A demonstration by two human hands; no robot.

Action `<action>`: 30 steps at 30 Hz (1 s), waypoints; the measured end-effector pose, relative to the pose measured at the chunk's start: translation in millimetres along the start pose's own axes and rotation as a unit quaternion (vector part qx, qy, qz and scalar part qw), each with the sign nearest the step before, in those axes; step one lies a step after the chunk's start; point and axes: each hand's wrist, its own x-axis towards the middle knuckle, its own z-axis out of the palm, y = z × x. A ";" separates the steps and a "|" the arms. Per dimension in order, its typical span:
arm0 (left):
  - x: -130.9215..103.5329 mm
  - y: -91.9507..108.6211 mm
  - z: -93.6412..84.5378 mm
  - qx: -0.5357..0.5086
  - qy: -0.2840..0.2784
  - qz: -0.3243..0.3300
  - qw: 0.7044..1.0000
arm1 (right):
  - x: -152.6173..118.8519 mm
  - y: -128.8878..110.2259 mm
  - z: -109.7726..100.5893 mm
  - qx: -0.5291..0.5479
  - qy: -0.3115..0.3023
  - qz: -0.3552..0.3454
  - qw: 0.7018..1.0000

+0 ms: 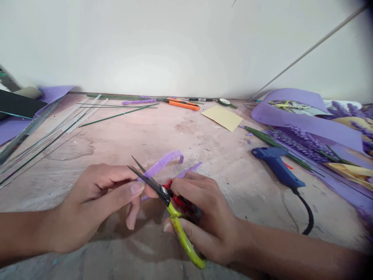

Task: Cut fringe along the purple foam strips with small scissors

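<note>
Pale wood first: the tabletop point(163, 136) stretches right across, and low on it, at five o'clock, here's the right hand point(214, 212), fingers curled closed around scissor handles, thumb at the yellow-green one; over at eight o'clock sits the left hand point(87, 200), thumb and forefinger closed to a pinch, lower fingers loosely parted. Now the scissors point(164, 191), blades slightly open, aiming between ten and eleven! Glue gun point(276, 162) lying just past three o'clock. And smallest, the purple strip point(163, 164), gripped in that left pinch, up against the blades, curling off towards two.
</note>
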 end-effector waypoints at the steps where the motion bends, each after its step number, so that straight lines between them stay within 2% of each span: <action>1: 0.0 -0.1 -0.2 0.005 0.010 0.005 1.000 | 0.0 -0.2 -0.1 -0.001 0.000 0.004 1.000; 4: -0.2 -1.3 -0.9 -0.005 0.033 0.020 0.999 | -0.2 -0.9 -0.5 -0.003 -0.003 0.009 1.000; 12: 1.8 -0.4 1.1 0.035 0.005 0.020 0.999 | 0.5 -1.5 -0.4 -0.005 -0.009 0.009 1.000; 17: 1.6 -0.6 0.3 0.058 0.011 0.013 0.998 | -2.3 0.5 -0.8 -0.011 -0.017 -0.004 1.000; 21: 1.3 -2.0 0.0 0.035 0.023 -0.002 0.999 | -3.2 1.4 -1.8 -0.015 -0.022 0.002 1.000; 27: 1.7 -0.2 0.8 -0.016 -0.027 0.001 0.999 | -0.5 -0.4 -1.6 0.000 -0.029 0.005 1.000; 30: 1.9 -2.1 0.5 -0.021 -0.010 -0.011 1.000 | -1.1 -0.1 -1.3 0.007 -0.025 -0.002 1.000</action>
